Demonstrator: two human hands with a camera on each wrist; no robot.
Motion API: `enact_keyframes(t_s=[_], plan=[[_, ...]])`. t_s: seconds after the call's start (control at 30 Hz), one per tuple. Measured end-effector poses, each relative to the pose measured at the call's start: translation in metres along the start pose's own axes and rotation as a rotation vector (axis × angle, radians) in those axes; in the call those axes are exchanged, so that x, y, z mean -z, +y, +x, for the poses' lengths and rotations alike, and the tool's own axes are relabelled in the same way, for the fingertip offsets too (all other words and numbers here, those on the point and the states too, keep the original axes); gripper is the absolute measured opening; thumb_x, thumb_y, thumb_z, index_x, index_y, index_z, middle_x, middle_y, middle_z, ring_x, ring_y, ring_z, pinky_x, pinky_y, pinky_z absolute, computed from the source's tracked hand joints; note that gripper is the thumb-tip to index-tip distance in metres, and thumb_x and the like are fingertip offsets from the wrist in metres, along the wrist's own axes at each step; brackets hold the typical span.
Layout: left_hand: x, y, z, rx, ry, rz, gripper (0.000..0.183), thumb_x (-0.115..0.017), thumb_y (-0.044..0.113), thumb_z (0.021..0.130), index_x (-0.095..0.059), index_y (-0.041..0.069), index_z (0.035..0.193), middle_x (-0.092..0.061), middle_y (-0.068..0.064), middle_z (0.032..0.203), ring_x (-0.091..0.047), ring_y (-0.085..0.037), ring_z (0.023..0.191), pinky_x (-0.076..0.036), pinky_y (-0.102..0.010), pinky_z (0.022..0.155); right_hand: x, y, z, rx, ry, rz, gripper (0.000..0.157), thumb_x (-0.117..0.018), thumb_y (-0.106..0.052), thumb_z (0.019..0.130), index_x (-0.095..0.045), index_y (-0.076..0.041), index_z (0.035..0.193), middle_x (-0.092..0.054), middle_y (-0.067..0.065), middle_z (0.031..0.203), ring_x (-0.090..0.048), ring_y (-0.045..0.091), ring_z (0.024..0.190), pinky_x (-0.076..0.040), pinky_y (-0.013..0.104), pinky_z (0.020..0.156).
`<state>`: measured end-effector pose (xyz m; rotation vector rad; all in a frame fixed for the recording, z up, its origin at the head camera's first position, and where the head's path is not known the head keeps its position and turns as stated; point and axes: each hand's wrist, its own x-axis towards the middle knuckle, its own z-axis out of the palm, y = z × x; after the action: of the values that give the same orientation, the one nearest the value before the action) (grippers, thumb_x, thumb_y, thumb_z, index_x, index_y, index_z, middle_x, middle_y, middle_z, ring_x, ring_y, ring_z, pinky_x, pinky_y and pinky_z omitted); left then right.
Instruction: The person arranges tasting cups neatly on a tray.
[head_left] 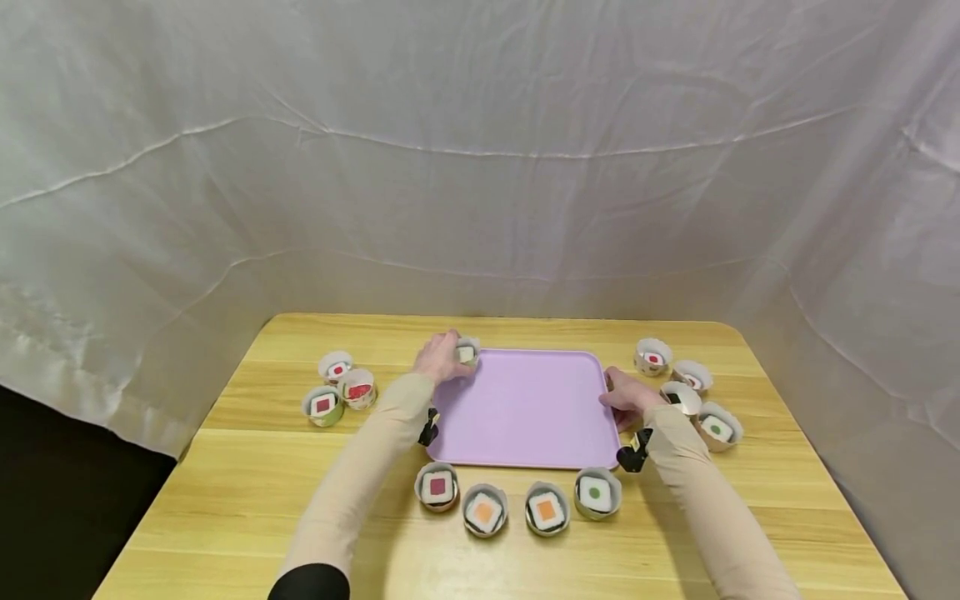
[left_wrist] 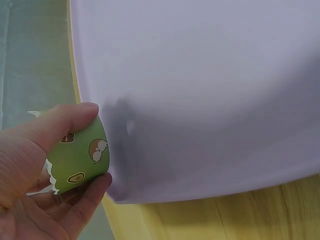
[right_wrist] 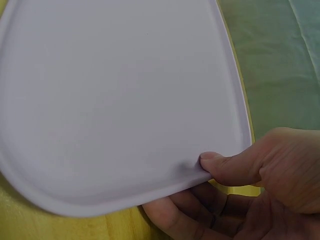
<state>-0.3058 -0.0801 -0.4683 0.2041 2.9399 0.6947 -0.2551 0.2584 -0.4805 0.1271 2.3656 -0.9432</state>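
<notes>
A light purple tray [head_left: 527,408] lies on the wooden table. Over its far left corner my left hand [head_left: 440,358] holds a paper cup [head_left: 468,344] with a white, sushi-like piece inside. In the left wrist view, the thumb and fingers grip this green cup [left_wrist: 85,155], printed with avocados and small animals, on its side. My right hand [head_left: 628,393] pinches the tray's right rim. The right wrist view shows the thumb [right_wrist: 220,167] on top of the tray [right_wrist: 125,100] edge and the other fingers below it.
Several filled cups stand in front of the tray, among them one with a red centre [head_left: 437,486] and one with a green centre [head_left: 595,493]. Three cups [head_left: 324,406] cluster at the left. More cups [head_left: 718,427] stand right, close to my right forearm. Grey curtains [head_left: 510,208] surround the table.
</notes>
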Motion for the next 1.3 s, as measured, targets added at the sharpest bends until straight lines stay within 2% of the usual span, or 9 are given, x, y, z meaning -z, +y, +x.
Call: enact_keyframes(t_s=[0.5, 0.73, 1.3], plan=[[-0.006, 0.001, 0.001, 0.031, -0.028, -0.007, 0.056, -0.088, 0.021, 0.076, -0.058, 0.002, 0.12, -0.067, -0.019, 0.118, -0.064, -0.034, 0.107, -0.055, -0.047, 0.096, -0.001, 0.0, 0.0, 0.002, 0.004, -0.008, 0.036, -0.048, -0.008, 0.103, -0.031, 0.002, 0.132, -0.053, 0.011, 0.075, -0.054, 0.015, 0.054, -0.054, 0.024, 0.048], [-0.009, 0.002, 0.001, 0.025, -0.029, 0.002, 0.056, -0.088, 0.021, 0.076, -0.059, 0.001, 0.12, -0.067, -0.019, 0.116, -0.064, -0.034, 0.105, -0.055, -0.047, 0.094, -0.001, 0.0, -0.001, -0.005, 0.0, 0.0, 0.038, -0.048, -0.009, 0.103, -0.029, 0.002, 0.135, -0.053, 0.011, 0.075, -0.054, 0.015, 0.055, -0.054, 0.024, 0.049], [-0.012, 0.003, 0.002, 0.037, -0.022, 0.011, 0.06, -0.088, 0.019, 0.076, -0.058, 0.001, 0.124, -0.066, -0.021, 0.12, -0.064, -0.036, 0.111, -0.055, -0.05, 0.097, 0.0, 0.002, -0.001, 0.0, 0.01, -0.016, 0.038, -0.049, -0.009, 0.103, -0.03, 0.002, 0.134, -0.053, 0.01, 0.073, -0.054, 0.014, 0.053, -0.054, 0.024, 0.047]])
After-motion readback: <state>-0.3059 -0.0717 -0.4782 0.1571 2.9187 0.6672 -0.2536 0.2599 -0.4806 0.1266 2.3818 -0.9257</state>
